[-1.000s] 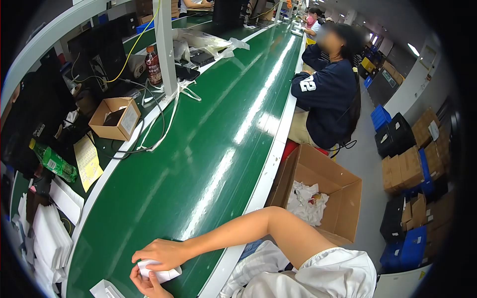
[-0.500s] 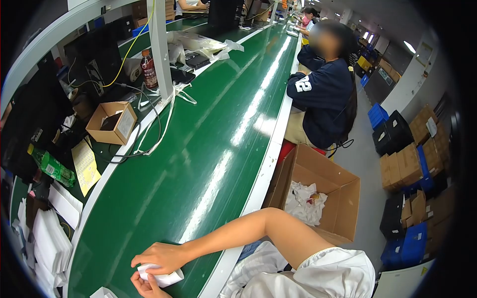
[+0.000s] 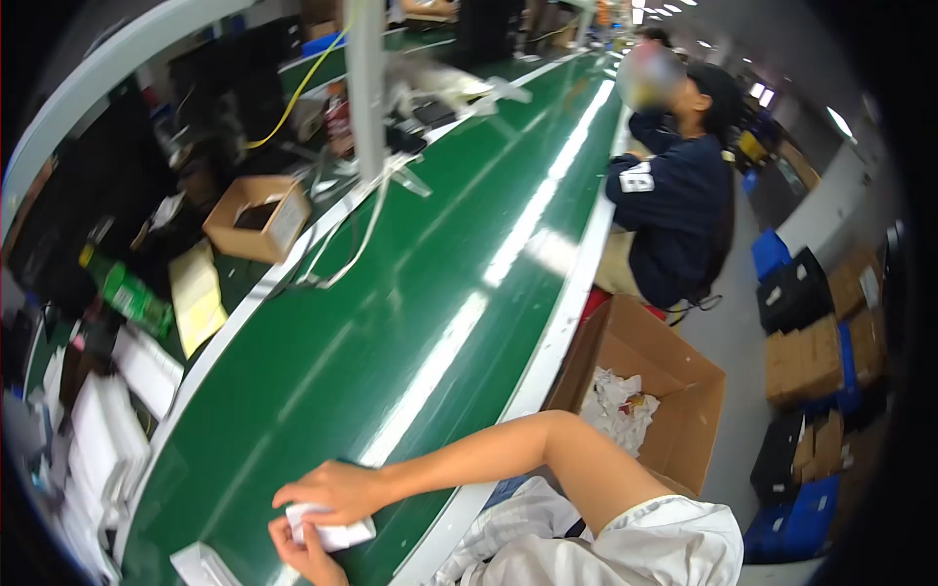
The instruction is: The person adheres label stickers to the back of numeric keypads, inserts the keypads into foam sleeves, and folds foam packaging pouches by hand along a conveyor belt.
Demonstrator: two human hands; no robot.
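Left hand [image 3: 311,560] and right hand [image 3: 342,491] gripped the white piece [image 3: 350,535], fingers [image 3: 293,492] curled — light, even pressure probably suited it

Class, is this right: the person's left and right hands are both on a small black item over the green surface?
No: the small item is white, not black, as the head view shows. The left hand and right hand are both on it, over the green surface.

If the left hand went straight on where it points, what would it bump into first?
Probably the bare right hand, curved just ahead over the small, white, paper-like piece that the left hand also holds. Exact depth is unclear.
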